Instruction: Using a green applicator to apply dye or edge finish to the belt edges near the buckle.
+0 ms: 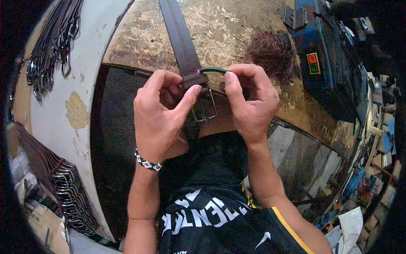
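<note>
A dark brown leather belt (179,38) with a stitched line down its middle runs from the far edge of the table toward me. At its near end hangs a metal buckle (206,108). My left hand (163,99) is closed on the belt by its loop just above the buckle, thumb and fingers pinching it. Between the thumb and forefinger of my right hand (251,95) is a thin, curved green strip (213,69). Its left tip glows red beside the belt's edge, close to the loop; whether it touches the leather I cannot tell.
A tangle of brown threads (270,53) lies on the worn wooden table (135,38). Several buckled belts hang at the upper left (55,42), with another row at the lower left (72,190). A dark blue bag-like object (323,63) stands at the right.
</note>
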